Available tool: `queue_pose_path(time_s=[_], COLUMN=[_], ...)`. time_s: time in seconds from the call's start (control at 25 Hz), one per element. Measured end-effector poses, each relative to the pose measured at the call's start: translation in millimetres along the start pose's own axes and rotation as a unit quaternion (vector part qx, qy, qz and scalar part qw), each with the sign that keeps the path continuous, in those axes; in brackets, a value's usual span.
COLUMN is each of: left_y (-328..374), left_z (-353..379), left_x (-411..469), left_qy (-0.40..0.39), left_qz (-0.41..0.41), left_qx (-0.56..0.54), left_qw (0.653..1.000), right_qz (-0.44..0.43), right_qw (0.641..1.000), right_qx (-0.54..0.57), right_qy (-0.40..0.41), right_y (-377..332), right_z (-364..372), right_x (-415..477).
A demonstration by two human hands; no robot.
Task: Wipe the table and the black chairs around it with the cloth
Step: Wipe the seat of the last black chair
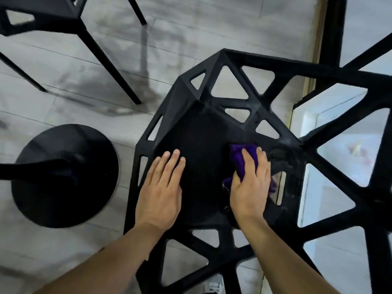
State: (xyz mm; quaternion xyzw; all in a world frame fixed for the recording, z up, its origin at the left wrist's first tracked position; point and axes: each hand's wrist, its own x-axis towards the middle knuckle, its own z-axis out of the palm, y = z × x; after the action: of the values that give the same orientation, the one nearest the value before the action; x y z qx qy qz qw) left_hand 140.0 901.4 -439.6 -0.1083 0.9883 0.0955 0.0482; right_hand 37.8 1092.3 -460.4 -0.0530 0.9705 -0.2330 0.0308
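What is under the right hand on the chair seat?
A bunched purple cloth on the black chair seat, showing beyond and beside the right hand. Its middle, and the seat beneath, are covered.

Floor bears black chair (table base too).

I can read no text, label, brand, number or sign anywhere in front of me. The black chair, the purple cloth and the grey floor carry no lettering that I can make out.
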Motion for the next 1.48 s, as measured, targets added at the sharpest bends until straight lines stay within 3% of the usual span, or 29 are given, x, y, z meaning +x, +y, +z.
queue_pose_path(time_s=[0.12,0.28,0.36,0.56,0.68,0.96,1.08,1.12,1.2,1.28,1.4,1.48], left_y=[-2.9,0.2,-0.4,0.3,-0.6,-1.0,-0.7,0.1,0.0,0.5,3.4,2.2], left_z=[0.7,2.3,2.5,-2.3,-2.1,0.8,1.0,-0.2,-2.3,-3.8,-3.2,-1.9], left_x=[3.9,4.5,5.2,3.7,4.4,6.5,3.5,2.9,3.1,3.0,5.3,6.0], left_qy=[-0.001,0.004,-0.002,-0.012,-0.023,0.006,0.005,0.004,0.006,0.008,0.015,0.017], left_qz=[-0.001,-0.004,-0.008,-0.012,-0.005,0.001,-0.002,0.003,0.009,0.004,0.0,0.002], left_qx=[0.004,0.014,0.021,0.015,0.024,-0.002,0.0,-0.005,-0.005,-0.003,-0.01,-0.012], left_qw=[1.0,1.0,1.0,1.0,0.999,1.0,1.0,1.0,1.0,1.0,1.0,1.0], right_qz=[-0.106,-0.316,-0.342,-0.217,-0.151,-0.193,-0.036,-0.029,-0.111,-0.161,0.025,0.13], right_qw=[0.994,0.948,0.939,0.973,0.987,0.979,0.998,0.999,0.993,0.985,0.991,0.983], right_qx=[-0.006,-0.019,-0.014,0.008,0.015,-0.064,0.003,0.011,-0.008,-0.069,-0.099,-0.069], right_qy=[-0.006,-0.024,-0.024,-0.072,-0.051,0.034,0.049,0.041,-0.029,0.0,0.087,0.107], right_y=[-29.8,-108.0,-124.6,-35.1,-16.8,-13.8,-27.3,-30.0,-19.6,13.9,42.3,20.5], right_z=[15.1,44.0,49.1,15.6,11.0,11.0,18.5,20.0,13.6,-4.8,-28.9,-17.8], right_x=[52.5,144.9,157.6,53.2,3.9,126.2,68.3,38.5,7.1,36.0,85.0,59.3])
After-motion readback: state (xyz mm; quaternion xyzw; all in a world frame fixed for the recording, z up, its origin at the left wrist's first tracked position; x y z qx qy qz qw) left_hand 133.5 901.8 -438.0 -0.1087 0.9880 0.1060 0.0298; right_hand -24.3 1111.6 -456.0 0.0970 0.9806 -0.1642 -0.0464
